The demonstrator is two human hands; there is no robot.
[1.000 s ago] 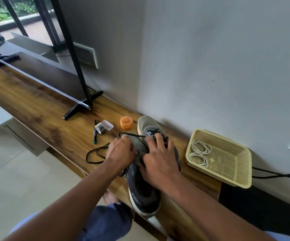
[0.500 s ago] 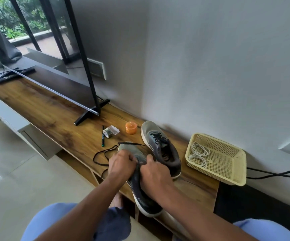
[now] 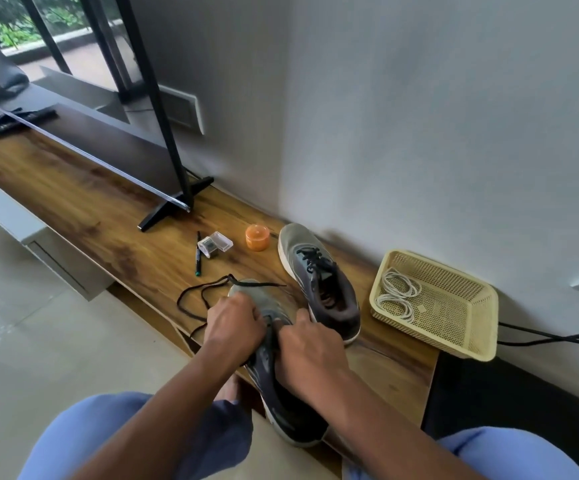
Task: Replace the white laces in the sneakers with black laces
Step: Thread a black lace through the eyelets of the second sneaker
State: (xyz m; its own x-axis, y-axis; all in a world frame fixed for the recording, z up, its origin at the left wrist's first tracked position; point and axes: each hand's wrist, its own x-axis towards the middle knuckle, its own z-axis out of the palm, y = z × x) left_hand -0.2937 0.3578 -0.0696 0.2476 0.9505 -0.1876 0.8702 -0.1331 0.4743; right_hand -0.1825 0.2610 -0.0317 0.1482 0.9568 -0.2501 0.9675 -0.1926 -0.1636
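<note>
Both forearms reach forward over the surface's (image 3: 83, 206) front edge. Left hand (image 3: 234, 325) and right hand (image 3: 310, 355), fingers curled, grip the near sneaker (image 3: 281, 393) at its lacing. Black lace (image 3: 198, 296) trails leftward. Second sneaker (image 3: 319, 282) stands behind, laced black.

grey sneakers (image 3: 319, 282) with black laces (image 3: 205, 292); white laces (image 3: 397, 294) in cream perforated basket (image 3: 468, 344); orange jar (image 3: 257, 237); brown wood-grain worktop (image 3: 90, 209).

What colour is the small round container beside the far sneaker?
Orange: the small round container shows best in the head view, the only one here.
</note>
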